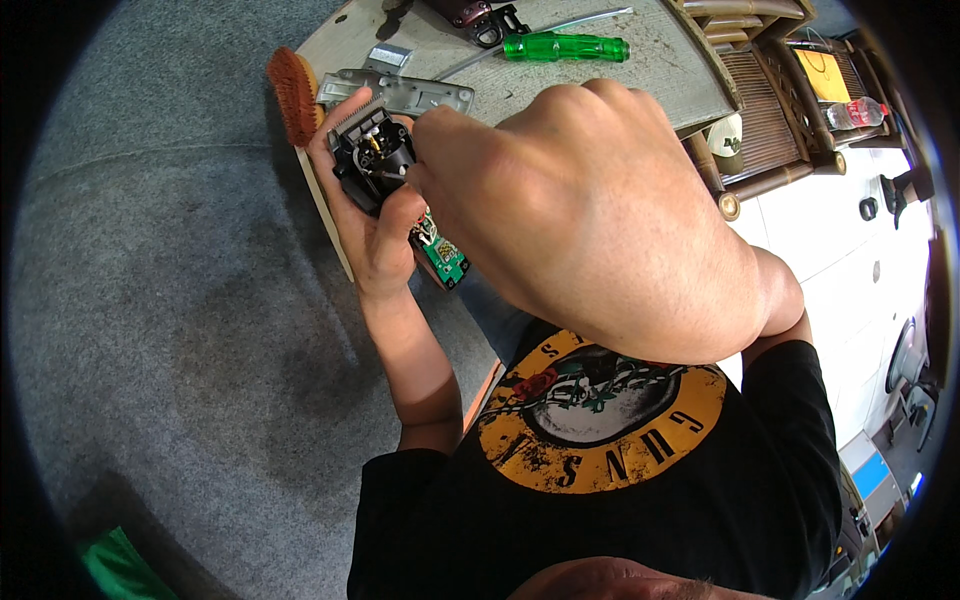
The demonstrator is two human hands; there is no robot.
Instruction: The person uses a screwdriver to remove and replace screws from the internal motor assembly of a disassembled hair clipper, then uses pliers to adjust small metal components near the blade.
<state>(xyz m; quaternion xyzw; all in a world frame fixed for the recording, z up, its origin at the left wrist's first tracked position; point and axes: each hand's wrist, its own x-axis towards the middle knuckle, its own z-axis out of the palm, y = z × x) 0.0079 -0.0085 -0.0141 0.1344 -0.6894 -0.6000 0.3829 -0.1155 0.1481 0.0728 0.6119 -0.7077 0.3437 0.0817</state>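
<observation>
My left hand [376, 252] is wrapped around an opened hair clipper [368, 150], its toothed blade pointing up and away. Inside the black body some brassy metal parts show, and a green circuit board [447, 264] with wires sticks out below my thumb. My right hand [585, 190] is bent over the clipper from the right with its fingers curled together. A thin tip shows between those fingers and the clipper's insides; the back of the hand hides the rest of what it grips. Just beyond lies a grey housing shell [425, 94] on the table.
On the worn table [655, 62] are a brush [293, 98] with brown bristles, a small metal plate [388, 57], a green-handled screwdriver [565, 48] and a dark red clipper [466, 12]. Bamboo furniture [755, 100] at right bears a bottle [855, 114] and a cap [726, 134].
</observation>
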